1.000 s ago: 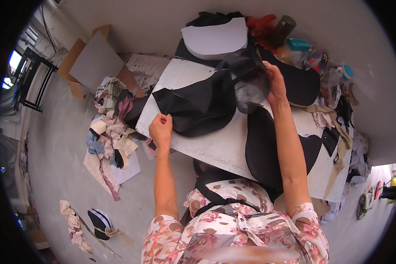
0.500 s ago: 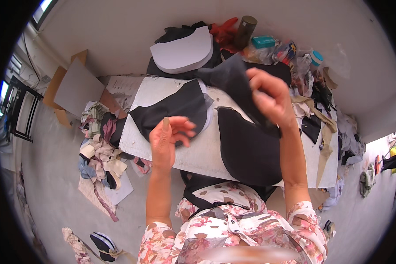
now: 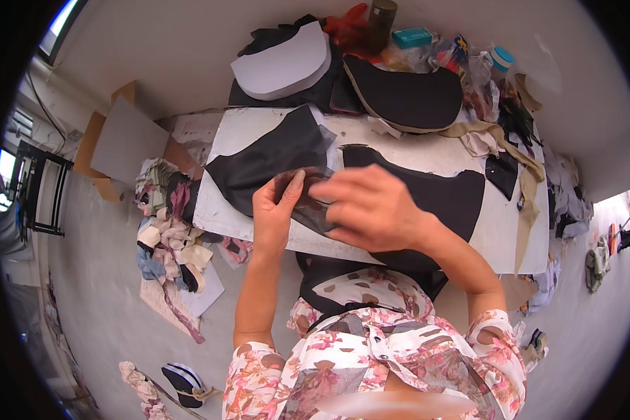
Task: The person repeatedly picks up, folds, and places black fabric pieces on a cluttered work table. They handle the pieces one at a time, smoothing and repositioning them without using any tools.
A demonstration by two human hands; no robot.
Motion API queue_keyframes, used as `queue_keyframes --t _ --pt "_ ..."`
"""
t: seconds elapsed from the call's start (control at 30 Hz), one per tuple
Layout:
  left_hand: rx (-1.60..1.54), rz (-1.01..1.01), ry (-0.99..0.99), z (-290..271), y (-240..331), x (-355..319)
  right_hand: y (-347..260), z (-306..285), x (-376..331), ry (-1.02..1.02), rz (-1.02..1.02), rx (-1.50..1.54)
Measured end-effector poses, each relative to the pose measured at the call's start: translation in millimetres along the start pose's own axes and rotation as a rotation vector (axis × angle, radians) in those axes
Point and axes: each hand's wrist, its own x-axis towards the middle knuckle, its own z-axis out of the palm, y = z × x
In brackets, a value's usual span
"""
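Note:
A thin, dark piece of fabric (image 3: 313,214) hangs between my hands over the front of the table. My left hand (image 3: 275,208) pinches it at its left side, thumb uppermost. My right hand (image 3: 379,210) is bent over its right side, with the fingers curled and smeared by motion; their tips are hard to make out. Beneath and left of the fabric lies a black cut panel (image 3: 266,157) with a sheer, pale layer at its right edge. Another black curved panel (image 3: 444,210) lies to the right, partly covered by my right hand and forearm.
White curved panels (image 3: 283,66) lie stacked on black material at the back. Beside them rest a black panel with a beige edge (image 3: 413,94), a dark canister (image 3: 382,24) and a teal box (image 3: 412,37). Beige strips (image 3: 528,199) hang at right; fabric scraps (image 3: 171,241) pile up left.
My right hand has come down and left from the raised dark fabric to meet my left hand. My left hand, open before, now pinches fabric. The black panels at right and back show more fully.

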Motion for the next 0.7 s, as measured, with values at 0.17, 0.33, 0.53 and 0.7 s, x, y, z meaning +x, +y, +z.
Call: queue_keyframes --t 0.17,0.33,0.53,0.7 --pt "0.256 0.183 -0.093 5.3 19.3 -3.4 27.9 -14.1 -17.5 -0.071 0.498 0.504" --pt "0.339 0.279 -0.044 7.5 30.2 -3.8 26.9 -18.1 -52.9 -0.209 0.600 0.377" --pt "0.178 0.286 0.070 -14.5 24.3 -16.0 4.5 -66.7 -93.3 -0.080 0.885 0.513" --pt "-0.006 -0.048 -0.138 -10.6 11.6 -23.4 -25.6 -97.3 -140.8 0.285 1.027 0.824"
